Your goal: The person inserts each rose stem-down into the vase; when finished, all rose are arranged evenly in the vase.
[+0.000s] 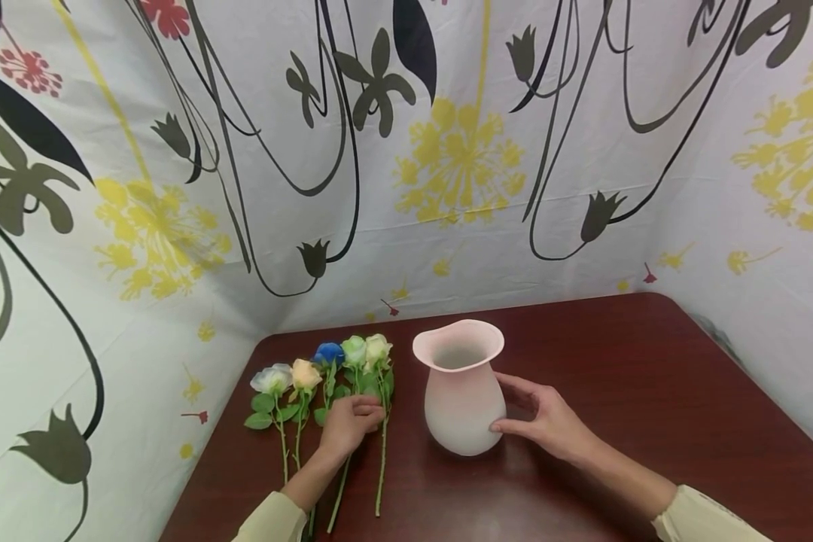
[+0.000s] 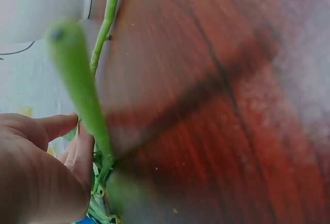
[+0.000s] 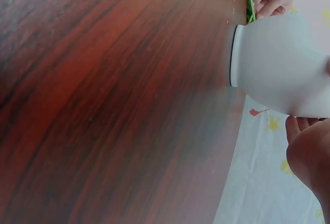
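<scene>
A pale pink-white vase (image 1: 464, 406) with a flared, wavy rim stands upright on the table. My right hand (image 1: 549, 421) holds its right side, thumb in front and fingers behind; the right wrist view shows fingertips (image 3: 293, 126) against the vase (image 3: 278, 64). My left hand (image 1: 352, 425) reaches over the roses, thumb and fingertips pinching at the stem of the cream rose (image 1: 378, 351), the rightmost. Beside it lie a pale green rose (image 1: 354, 351), a blue rose (image 1: 329, 354), a peach rose (image 1: 306, 374) and a white rose (image 1: 272, 379). A blurred stem (image 2: 85, 90) looms close to the left wrist camera.
The dark red wooden table (image 1: 603, 376) stretches to the right of the vase. White cloth (image 1: 406, 256) printed with flowers hangs behind the table and along both sides.
</scene>
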Motion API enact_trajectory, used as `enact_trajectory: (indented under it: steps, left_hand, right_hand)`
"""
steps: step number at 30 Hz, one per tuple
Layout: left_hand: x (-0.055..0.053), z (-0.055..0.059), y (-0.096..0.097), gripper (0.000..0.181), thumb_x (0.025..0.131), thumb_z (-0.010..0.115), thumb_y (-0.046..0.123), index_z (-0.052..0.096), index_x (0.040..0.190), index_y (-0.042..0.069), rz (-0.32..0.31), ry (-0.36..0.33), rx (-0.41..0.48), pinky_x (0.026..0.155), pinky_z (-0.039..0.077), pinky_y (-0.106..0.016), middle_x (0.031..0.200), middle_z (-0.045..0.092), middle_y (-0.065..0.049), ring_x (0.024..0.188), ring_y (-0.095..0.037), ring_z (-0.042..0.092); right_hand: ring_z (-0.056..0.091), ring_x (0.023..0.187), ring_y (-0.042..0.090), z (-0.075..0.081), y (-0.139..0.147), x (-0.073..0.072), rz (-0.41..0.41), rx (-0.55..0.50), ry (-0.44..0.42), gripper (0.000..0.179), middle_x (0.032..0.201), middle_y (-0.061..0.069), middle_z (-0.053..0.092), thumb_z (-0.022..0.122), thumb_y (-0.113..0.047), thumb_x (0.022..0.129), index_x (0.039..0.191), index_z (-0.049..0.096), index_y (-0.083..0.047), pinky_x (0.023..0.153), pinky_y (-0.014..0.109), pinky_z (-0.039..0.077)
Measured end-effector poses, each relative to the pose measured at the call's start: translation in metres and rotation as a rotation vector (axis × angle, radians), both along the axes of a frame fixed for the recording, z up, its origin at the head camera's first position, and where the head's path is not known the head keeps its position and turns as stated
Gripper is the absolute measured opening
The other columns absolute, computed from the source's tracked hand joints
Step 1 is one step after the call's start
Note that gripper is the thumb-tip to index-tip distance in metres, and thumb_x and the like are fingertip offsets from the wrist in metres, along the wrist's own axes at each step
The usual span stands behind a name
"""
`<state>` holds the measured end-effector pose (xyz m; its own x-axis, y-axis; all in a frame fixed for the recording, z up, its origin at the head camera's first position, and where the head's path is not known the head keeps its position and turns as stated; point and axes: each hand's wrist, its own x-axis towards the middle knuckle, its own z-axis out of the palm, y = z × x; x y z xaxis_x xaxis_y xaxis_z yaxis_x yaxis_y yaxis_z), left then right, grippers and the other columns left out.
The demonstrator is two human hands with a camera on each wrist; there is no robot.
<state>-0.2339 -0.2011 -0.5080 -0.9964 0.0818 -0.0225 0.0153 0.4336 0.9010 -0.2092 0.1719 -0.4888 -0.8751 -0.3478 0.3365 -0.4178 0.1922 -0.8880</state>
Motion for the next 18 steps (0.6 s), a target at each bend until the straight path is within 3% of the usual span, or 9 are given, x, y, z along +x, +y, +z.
enact_trajectory:
  steps: [9, 14, 18]
  left_hand:
    - [-0.004, 0.003, 0.005, 0.034, 0.095, 0.082, 0.019, 0.076, 0.120, -0.002, 0.008, 0.025, -0.170, 0.073, 0.064, -0.040, 0.101, 0.080, -0.013, 0.078, -0.021, 0.077]
    - [-0.002, 0.007, 0.005, 0.031, 0.097, 0.079, 0.015, 0.075, 0.121, -0.003, -0.009, 0.008, -0.123, 0.074, 0.065, -0.041, 0.102, 0.079, -0.014, 0.082, -0.024, 0.078]
    - [0.001, 0.012, 0.004, 0.033, 0.097, 0.078, 0.011, 0.073, 0.124, -0.008, -0.034, 0.016, -0.031, 0.076, 0.065, -0.041, 0.105, 0.078, -0.021, 0.089, -0.030, 0.078]
  right_hand:
    - [0.067, 0.126, 0.021, 0.000, 0.001, -0.001, 0.002, -0.008, -0.010, 0.072, 0.146, 0.015, 0.063, 0.092, -0.014, 0.085, 0.148, 0.060, -0.002, 0.102, 0.045, 0.057]
    - [0.067, 0.126, 0.022, 0.000, 0.000, 0.000, 0.003, 0.010, 0.010, 0.072, 0.145, 0.017, 0.064, 0.092, -0.016, 0.086, 0.148, 0.059, -0.001, 0.102, 0.040, 0.057]
    - [0.067, 0.126, 0.022, 0.001, 0.001, 0.000, 0.004, 0.003, -0.002, 0.074, 0.146, 0.016, 0.064, 0.093, -0.016, 0.084, 0.148, 0.059, -0.001, 0.103, 0.044, 0.056]
